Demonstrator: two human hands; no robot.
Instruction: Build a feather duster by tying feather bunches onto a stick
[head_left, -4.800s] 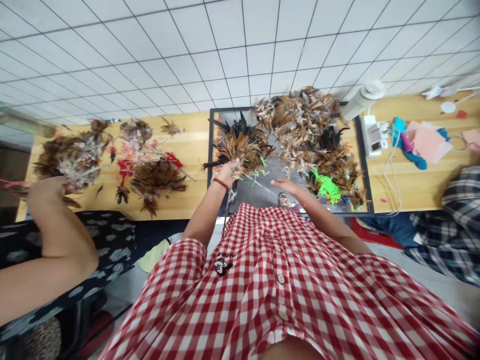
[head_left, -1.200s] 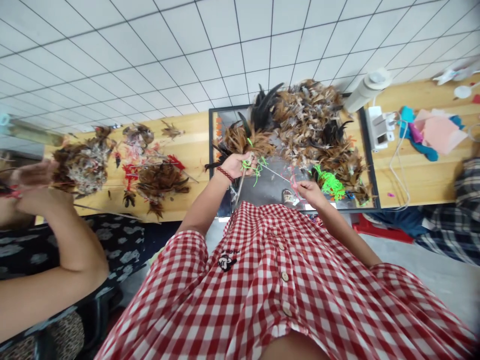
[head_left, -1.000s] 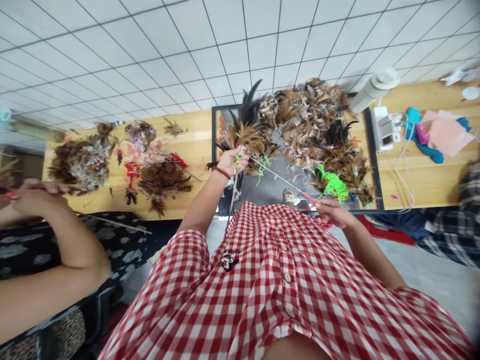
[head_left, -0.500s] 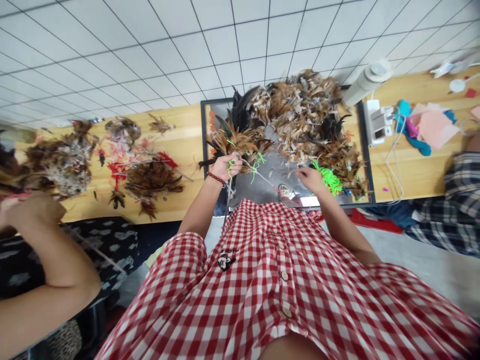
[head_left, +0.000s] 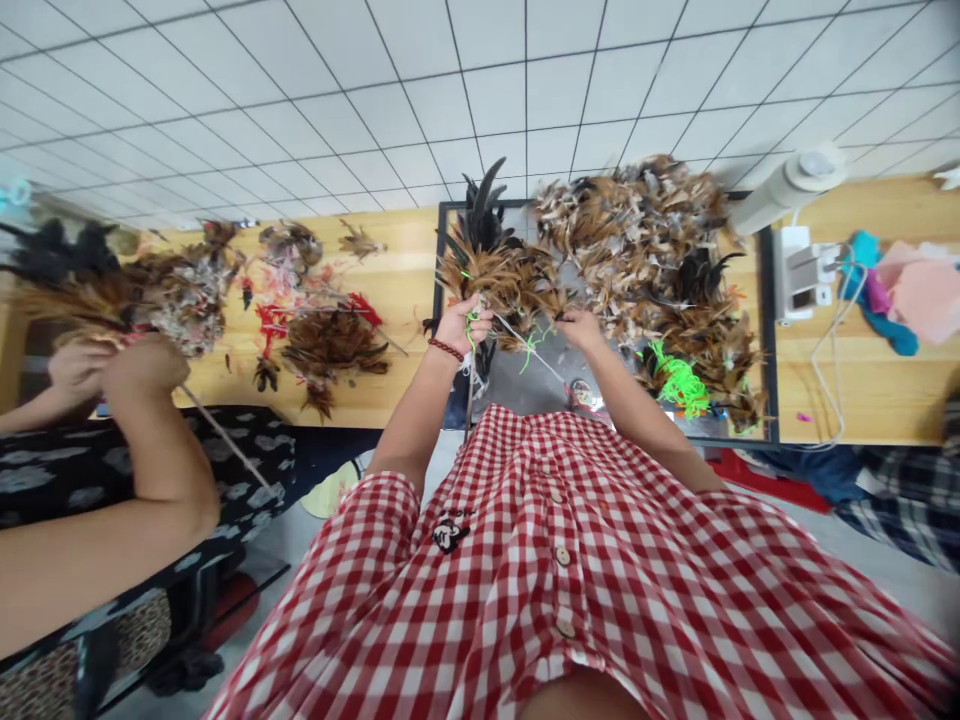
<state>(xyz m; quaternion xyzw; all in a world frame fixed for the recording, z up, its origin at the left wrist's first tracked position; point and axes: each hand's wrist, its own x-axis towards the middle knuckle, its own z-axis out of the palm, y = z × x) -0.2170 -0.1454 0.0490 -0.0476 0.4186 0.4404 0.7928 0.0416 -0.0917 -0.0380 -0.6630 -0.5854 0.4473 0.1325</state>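
My left hand [head_left: 463, 328], a beaded bracelet at its wrist, is closed round the handle of a feather duster [head_left: 499, 270]. Brown feathers fan out beyond the fingers, with long black ones at the far end, and the stick shows below the hand. Bright green strands hang at the grip. From there a pale string [head_left: 531, 348] runs taut down to a small spool [head_left: 579, 393] by the tray's near edge. Pinched at the duster's right side, my right hand [head_left: 582, 328] appears to hold a brown feather at its fingertips; the fingers partly hide it.
Loose feathers [head_left: 637, 230] heap in the dark-framed tray [head_left: 772, 350], with green strands [head_left: 681, 385] at right. A white bottle [head_left: 787, 190] and power strip [head_left: 791, 270] stand beyond. At left, another person's hands [head_left: 142, 370] work near more feathers [head_left: 334, 345].
My right hand has moved left, from beside the green strands to the duster's feathers. My left hand keeps its grip. The view has shifted, and the co-worker's hands now show more fully.
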